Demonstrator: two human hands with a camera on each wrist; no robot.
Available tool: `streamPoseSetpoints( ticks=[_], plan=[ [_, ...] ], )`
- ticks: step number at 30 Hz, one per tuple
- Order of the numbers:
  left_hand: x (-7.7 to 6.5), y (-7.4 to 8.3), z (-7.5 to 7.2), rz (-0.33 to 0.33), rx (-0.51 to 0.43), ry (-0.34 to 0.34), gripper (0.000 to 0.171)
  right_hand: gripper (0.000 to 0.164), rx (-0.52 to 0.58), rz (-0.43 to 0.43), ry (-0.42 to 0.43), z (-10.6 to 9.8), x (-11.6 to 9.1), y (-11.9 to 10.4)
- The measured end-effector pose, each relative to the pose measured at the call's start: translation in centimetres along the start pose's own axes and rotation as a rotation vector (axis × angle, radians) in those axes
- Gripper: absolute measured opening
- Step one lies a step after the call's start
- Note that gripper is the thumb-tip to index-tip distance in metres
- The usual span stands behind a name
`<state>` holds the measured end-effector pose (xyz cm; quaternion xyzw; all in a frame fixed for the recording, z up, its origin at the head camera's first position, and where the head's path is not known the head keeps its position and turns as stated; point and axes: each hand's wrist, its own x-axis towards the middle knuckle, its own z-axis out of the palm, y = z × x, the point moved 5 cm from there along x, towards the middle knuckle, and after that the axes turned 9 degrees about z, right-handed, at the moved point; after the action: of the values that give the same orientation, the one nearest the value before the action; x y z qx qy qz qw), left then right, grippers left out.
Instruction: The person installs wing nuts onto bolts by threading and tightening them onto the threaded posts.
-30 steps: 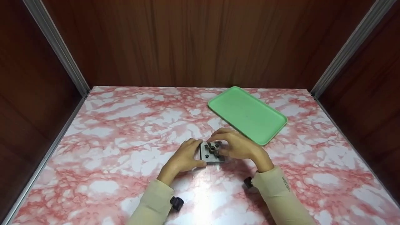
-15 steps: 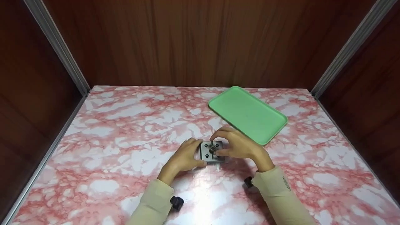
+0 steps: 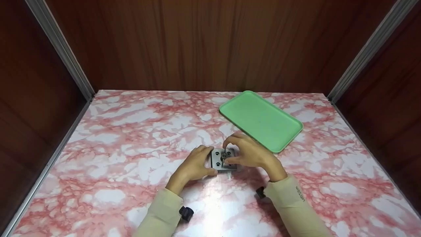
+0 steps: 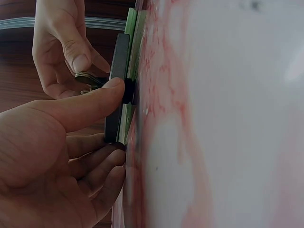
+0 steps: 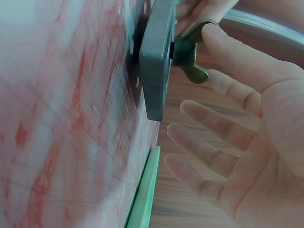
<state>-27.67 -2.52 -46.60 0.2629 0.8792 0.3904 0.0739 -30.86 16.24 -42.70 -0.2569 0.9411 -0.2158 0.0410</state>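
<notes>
A square grey metal plate with round holes near its corners lies at the middle of the table. My left hand grips its left side, thumb on the near edge and fingers at the far corner. From the plate's centre rises a brass-coloured wing nut. My right hand pinches its wings, the thumb on one and the index finger on the other. The other right fingers are spread, off the nut. In the left wrist view, the plate shows edge-on, slightly raised, with a dark part beneath it.
A green tray lies behind and to the right of my right hand. The table has a red and white marbled top. Brown wood-look panels stand at the back and both sides.
The wing nut's wings have turned from slanting to nearly in line with the front-to-back direction. My right index finger and thumb have shifted with it; my left hand stays put.
</notes>
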Motion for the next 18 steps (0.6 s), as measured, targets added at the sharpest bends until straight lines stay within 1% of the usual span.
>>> streamPoseSetpoints(
  ticks=[10, 18],
  plan=[
    [0.02, 0.13, -0.11, 0.011, 0.011, 0.007, 0.085, 0.039, 0.0, -0.034, 0.068, 0.02, 0.08, -0.35],
    [0.03, 0.16, -0.08, 0.018, 0.021, 0.005, 0.086, 0.04, -0.059, -0.001, 0.126, 0.29, 0.09, -0.56]
  ],
)
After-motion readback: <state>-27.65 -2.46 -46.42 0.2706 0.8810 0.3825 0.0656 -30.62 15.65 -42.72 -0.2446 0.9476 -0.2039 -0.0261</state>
